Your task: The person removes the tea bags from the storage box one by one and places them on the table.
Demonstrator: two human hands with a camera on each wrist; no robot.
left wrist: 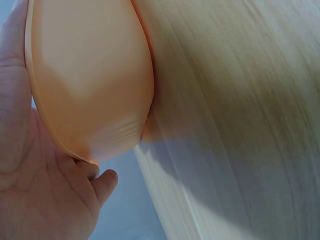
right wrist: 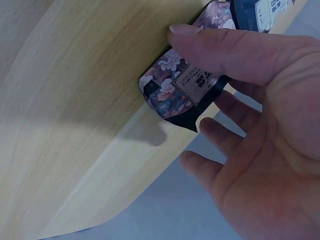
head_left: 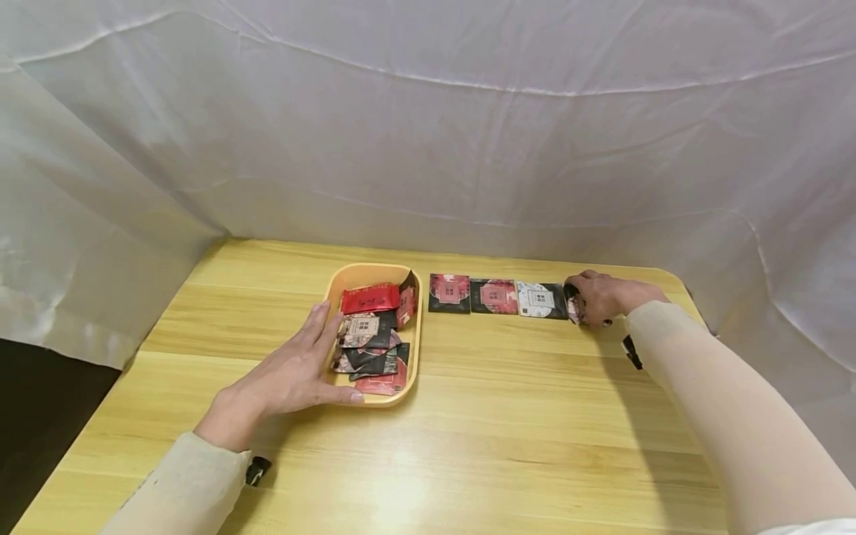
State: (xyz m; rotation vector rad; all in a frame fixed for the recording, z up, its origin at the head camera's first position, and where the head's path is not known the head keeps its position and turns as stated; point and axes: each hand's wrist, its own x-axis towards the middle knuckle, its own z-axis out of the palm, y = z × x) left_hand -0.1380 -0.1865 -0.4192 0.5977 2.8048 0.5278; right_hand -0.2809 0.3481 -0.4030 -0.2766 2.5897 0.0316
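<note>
My left hand (head_left: 287, 375) rests against the near-left side of an orange plastic tray (head_left: 388, 403), thumb on the front rim and straight fingers along the left rim. Jumbled inside are several flat sachets (head_left: 364, 330) and a shiny red packet (head_left: 370, 298). At the far right, my right hand (head_left: 602, 297) pinches a floral, black-edged sachet (right wrist: 170, 87) between thumb and fingers, low over the table. This sachet is at the right end of a row with a red-and-black sachet (head_left: 449, 293), a black-and-red one (head_left: 493, 296) and a white-and-black one (head_left: 540, 300).
The wooden table (head_left: 481, 431) has a rounded far-right corner close to my right hand. Behind it hangs a pale grey cloth (head_left: 428, 148), which also covers both sides. A dark area (head_left: 47, 416) lies beyond the left edge.
</note>
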